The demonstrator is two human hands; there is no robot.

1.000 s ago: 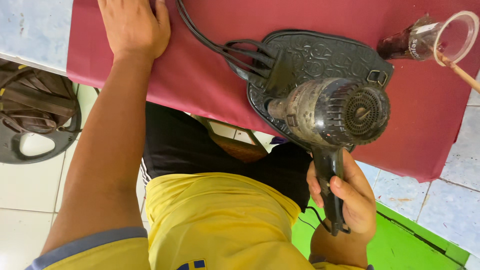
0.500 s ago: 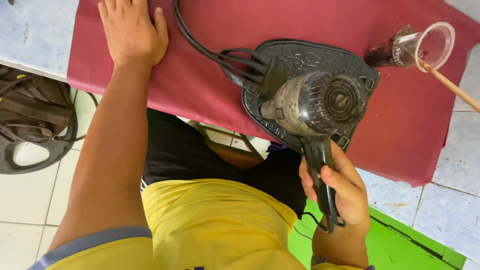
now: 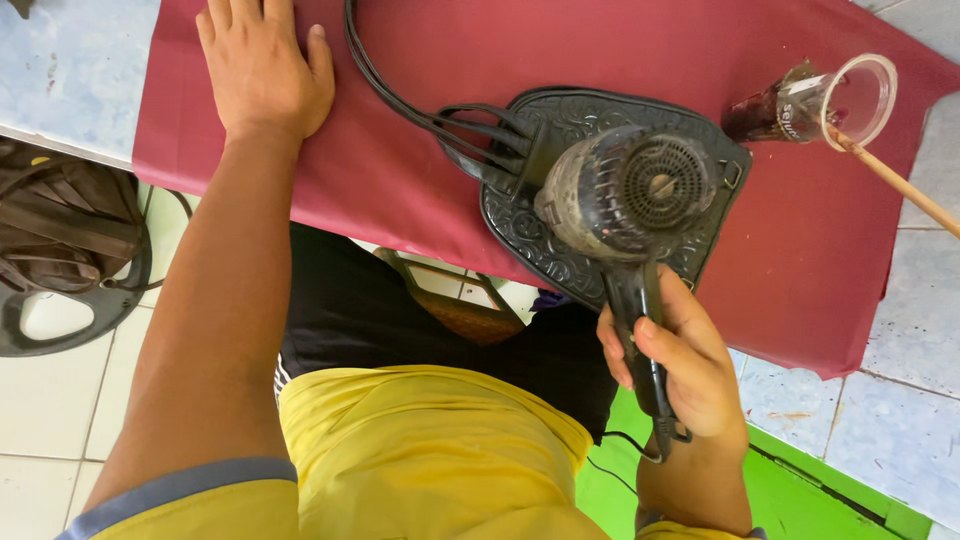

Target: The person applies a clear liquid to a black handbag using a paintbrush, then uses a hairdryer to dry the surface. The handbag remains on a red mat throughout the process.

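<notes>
Your right hand (image 3: 680, 370) is clamped around the black handle of a hair dryer (image 3: 625, 200), fingers wrapped tight and thumb along the grip, at about five o'clock in the view. The dryer's round grey body, with its grilled back end facing up at you, sits over a black embossed leather piece (image 3: 540, 250) that lies on the red cloth (image 3: 400, 120) near the centre. A bundle of black cords (image 3: 400, 95) runs from the leather piece toward twelve o'clock across the cloth.

Your left hand (image 3: 262, 65) lies flat and open on the red cloth at eleven o'clock, palm down, fingers spread a little, gripping nothing. It is well apart from the dryer.

The cloth covers a pale tiled counter (image 3: 70, 70), bare at ten o'clock. At two o'clock a clear plastic cup (image 3: 850, 100) lies on its side on the cloth, with a thin wooden stick (image 3: 900, 185) touching its rim; what is inside the cup is hard to tell, possibly something dark. At nine o'clock, below the counter edge, a dark bag (image 3: 60, 230) rests on the white floor tiles. A thin cord trails from the handle past your yellow shirt (image 3: 420, 450).
</notes>
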